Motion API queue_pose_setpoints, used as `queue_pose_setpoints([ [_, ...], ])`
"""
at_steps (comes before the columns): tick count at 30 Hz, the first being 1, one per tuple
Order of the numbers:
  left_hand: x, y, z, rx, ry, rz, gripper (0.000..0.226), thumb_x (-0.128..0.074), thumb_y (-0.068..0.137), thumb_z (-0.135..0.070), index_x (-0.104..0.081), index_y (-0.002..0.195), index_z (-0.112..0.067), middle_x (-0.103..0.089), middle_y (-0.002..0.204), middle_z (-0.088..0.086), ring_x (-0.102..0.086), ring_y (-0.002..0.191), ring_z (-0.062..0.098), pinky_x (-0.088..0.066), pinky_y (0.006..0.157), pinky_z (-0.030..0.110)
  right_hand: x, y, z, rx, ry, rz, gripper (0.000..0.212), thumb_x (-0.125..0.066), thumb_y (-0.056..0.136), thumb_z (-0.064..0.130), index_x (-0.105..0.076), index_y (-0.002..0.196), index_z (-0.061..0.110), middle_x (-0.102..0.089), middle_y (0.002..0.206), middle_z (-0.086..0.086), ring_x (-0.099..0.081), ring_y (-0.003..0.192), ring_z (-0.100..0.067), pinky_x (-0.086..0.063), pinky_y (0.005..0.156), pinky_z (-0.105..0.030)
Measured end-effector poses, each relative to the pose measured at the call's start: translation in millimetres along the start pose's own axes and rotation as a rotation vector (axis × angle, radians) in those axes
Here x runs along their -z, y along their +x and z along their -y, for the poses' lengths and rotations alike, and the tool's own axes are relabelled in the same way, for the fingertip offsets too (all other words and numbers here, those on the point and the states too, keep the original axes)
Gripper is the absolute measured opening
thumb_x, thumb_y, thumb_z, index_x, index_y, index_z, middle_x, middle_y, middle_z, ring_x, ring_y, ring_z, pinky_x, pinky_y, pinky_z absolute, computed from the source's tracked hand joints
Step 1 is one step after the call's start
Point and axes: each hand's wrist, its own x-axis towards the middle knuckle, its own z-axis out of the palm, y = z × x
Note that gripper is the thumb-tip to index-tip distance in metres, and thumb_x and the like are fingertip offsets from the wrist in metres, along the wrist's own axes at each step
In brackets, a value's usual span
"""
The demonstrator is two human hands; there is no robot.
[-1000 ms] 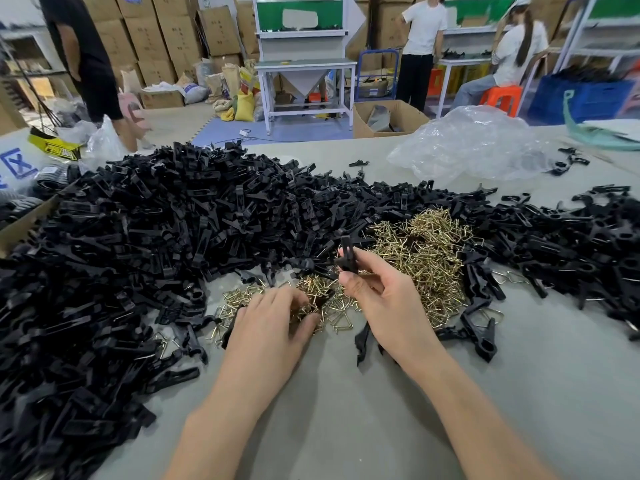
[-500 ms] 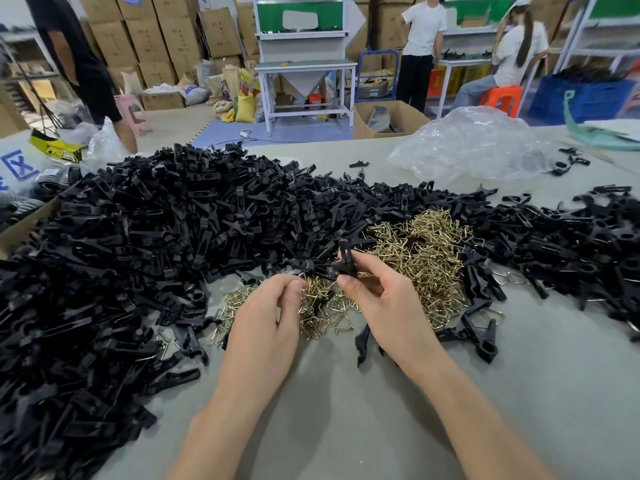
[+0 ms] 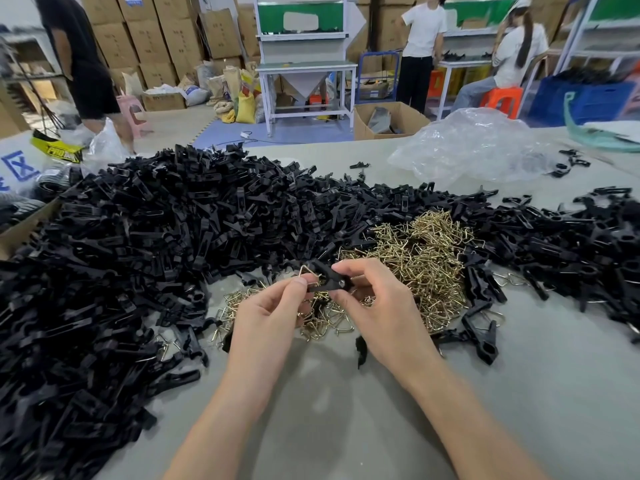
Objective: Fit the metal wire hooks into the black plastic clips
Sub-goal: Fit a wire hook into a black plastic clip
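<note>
A huge pile of black clips (image 3: 138, 254) fills the left side of the counter (image 3: 346, 427). There are far too many to count. A cardboard box (image 3: 20, 230) pokes out at the left edge, touching the pile.

In the middle, nearer the front edge, two hands meet just above the counter. The left hand (image 3: 270, 320) pinches one gold wire hook (image 3: 306, 271) with the tips of its fingers (image 3: 298, 284) and thumb. The hook sits at the left end of one black clip (image 3: 329, 280) and points up and to the left. That clip lies long-ways from left to right, with its left end a little higher. The right hand (image 3: 381, 313) pinches the clip's right end with curled fingers and thumb.

Under and behind the hands lies a heap of gold hooks (image 3: 415, 258), too many to count. A few finished clips (image 3: 481, 337) with wire loops lie just right of the right hand. More loose black clips (image 3: 571, 244) spread toward the right edge. A crumpled clear bag (image 3: 474, 147) sits near the far right corner, behind the piles.
</note>
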Motion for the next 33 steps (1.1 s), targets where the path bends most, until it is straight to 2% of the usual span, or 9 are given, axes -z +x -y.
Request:
queue_pose_setpoints([
  [4, -1.7, -0.4, 1.7, 0.027, -0.035, 0.016, 0.024, -0.059, 0.097, -0.028, -0.081, 0.091, -0.038, -0.077, 0.086, -0.008, -0.063, 0.075, 0.002, -0.053, 0.077, 0.027, -0.3, -0.5, 1.2, 0.025, -0.037, 0.019, 0.028, -0.075, 0.090, 0.015, -0.066, 0.115, 0.024, -0.064, 0.108, 0.017, -0.059, 0.100, 0.001, -0.047, 0.088, -0.015],
  [8, -1.9, 0.0, 2.3, 0.031, -0.017, 0.000, 0.025, -0.059, 0.097, -0.029, -0.081, 0.089, -0.039, -0.075, 0.081, -0.008, -0.064, 0.072, 0.001, -0.052, 0.073, 0.025, 0.0, -1.6, 0.9, 0.075, -0.096, 0.026, 0.028, -0.076, 0.089, 0.018, -0.068, 0.115, 0.024, -0.059, 0.105, 0.021, -0.056, 0.094, 0.006, -0.042, 0.084, -0.009],
  [13, -3.0, -0.3, 5.1, -0.022, 0.056, -0.052, 0.023, -0.060, 0.095, -0.030, -0.080, 0.089, -0.041, -0.073, 0.083, 0.008, -0.057, 0.066, 0.005, -0.049, 0.071, 0.031, -1.5, -2.4, 0.2, 0.097, -0.105, 0.025, 0.028, -0.076, 0.089, 0.018, -0.067, 0.115, 0.024, -0.056, 0.104, 0.021, -0.057, 0.094, 0.000, -0.043, 0.083, -0.009],
  [17, -0.7, 0.9, 4.3, 0.002, 0.046, -0.012, 0.023, -0.060, 0.096, -0.029, -0.080, 0.091, -0.038, -0.076, 0.084, 0.000, -0.063, 0.071, 0.005, -0.052, 0.073, 0.033, -0.9, -1.6, -0.9, 0.094, -0.102, 0.023, 0.027, -0.077, 0.089, 0.018, -0.068, 0.114, 0.024, -0.057, 0.104, 0.019, -0.059, 0.094, -0.002, -0.046, 0.083, -0.012],
  [23, -1.3, -0.1, -0.2, 0.064, -0.036, 0.068, 0.025, -0.058, 0.098, -0.025, -0.080, 0.092, -0.035, -0.075, 0.086, -0.001, -0.065, 0.073, 0.007, -0.053, 0.062, 0.022, -0.5, -1.1, -1.6, 0.065, -0.090, 0.020, 0.025, -0.077, 0.089, 0.018, -0.067, 0.111, 0.025, -0.058, 0.104, 0.018, -0.059, 0.095, -0.005, -0.048, 0.084, -0.016],
  [26, -0.2, -0.5, 3.3, -0.021, 0.152, 0.035, 0.030, -0.057, 0.098, -0.025, -0.077, 0.088, -0.044, -0.074, 0.079, -0.005, -0.061, 0.067, 0.007, -0.050, 0.063, 0.025, -1.2, -1.9, -1.4, 0.101, -0.109, 0.048, 0.027, -0.078, 0.087, 0.015, -0.069, 0.111, 0.023, -0.055, 0.101, 0.020, -0.056, 0.093, -0.001, -0.045, 0.083, -0.011],
  [29, -2.1, -2.3, 7.8, -0.171, 0.450, -0.004, 0.030, -0.050, 0.098, -0.020, -0.072, 0.082, -0.035, -0.063, 0.063, -0.015, -0.049, 0.052, 0.000, -0.036, 0.054, 0.014, -4.5, -4.4, 0.5, 0.159, -0.148, 0.082, 0.027, -0.077, 0.088, 0.019, -0.070, 0.114, 0.021, -0.050, 0.100, 0.021, -0.054, 0.089, 0.001, -0.044, 0.081, -0.011],
  [31, -2.0, -1.8, 9.0, -0.115, 0.393, 0.015, 0.032, -0.047, 0.098, -0.016, -0.071, 0.084, -0.032, -0.067, 0.067, -0.008, -0.050, 0.055, 0.003, -0.039, 0.056, 0.016, -6.1, -5.4, 1.5, 0.187, -0.158, 0.083, 0.027, -0.077, 0.089, 0.021, -0.071, 0.115, 0.020, -0.048, 0.098, 0.020, -0.053, 0.089, 0.006, -0.043, 0.081, -0.010],
  [33, -3.0, -0.7, 7.1, 0.012, 0.160, 0.061, 0.036, -0.044, 0.097, -0.008, -0.075, 0.091, -0.028, -0.070, 0.074, 0.001, -0.054, 0.065, 0.013, -0.047, 0.065, 0.031, -7.4, -7.6, 3.6, 0.225, -0.148, 0.093, 0.027, -0.077, 0.088, 0.019, -0.072, 0.114, 0.018, -0.047, 0.097, 0.019, -0.053, 0.090, 0.010, -0.042, 0.083, -0.009],
])
